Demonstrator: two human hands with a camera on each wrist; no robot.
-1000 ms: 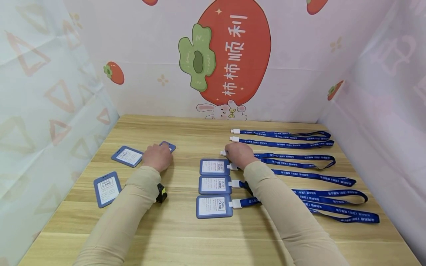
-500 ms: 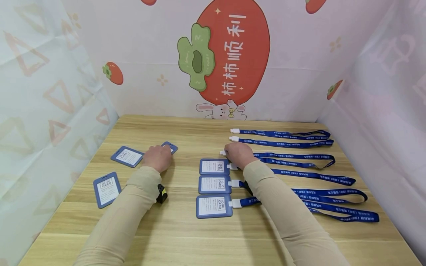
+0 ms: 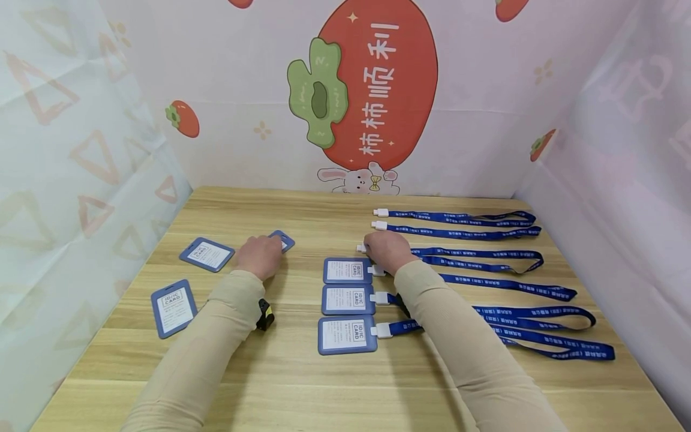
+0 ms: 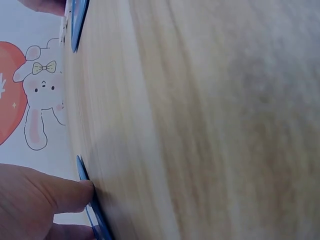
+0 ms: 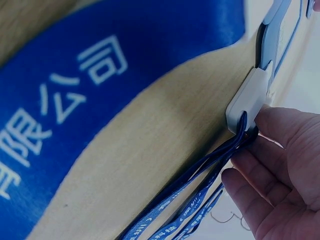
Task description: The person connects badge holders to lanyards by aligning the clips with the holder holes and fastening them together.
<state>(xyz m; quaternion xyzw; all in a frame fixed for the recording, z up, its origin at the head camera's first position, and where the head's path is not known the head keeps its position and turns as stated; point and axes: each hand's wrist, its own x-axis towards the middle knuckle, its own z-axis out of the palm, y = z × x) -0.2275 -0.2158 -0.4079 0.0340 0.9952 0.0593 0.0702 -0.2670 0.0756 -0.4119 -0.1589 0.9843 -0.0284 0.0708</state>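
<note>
My left hand [image 3: 260, 257] pinches a blue ID badge holder [image 3: 287, 240] by its edge, low over the wooden table; the hand covers much of it. In the left wrist view, the thumb [image 4: 75, 194] lies against the holder [image 4: 99, 215]. My right hand [image 3: 387, 251] grips a blue lanyard [image 3: 480, 252] near its white clip [image 3: 361, 248], whose tip sticks out past the fingers. Just below that hand, three badge holders lie stacked in a column, the top one [image 3: 345, 271] attached to another white clip [image 3: 378, 271].
Two loose badge holders lie at the left, one farther back [image 3: 207, 254] and one nearer [image 3: 174, 308]. Two lanyards [image 3: 459, 217] [image 3: 464, 233] lie along the back right. Straps from the joined badges spread under my right forearm. Printed cloth walls [image 3: 243, 144] enclose the table [image 3: 302, 384].
My left hand has slid slightly to the right, carrying the badge holder with it. The right hand stays in place at the lanyard clip.
</note>
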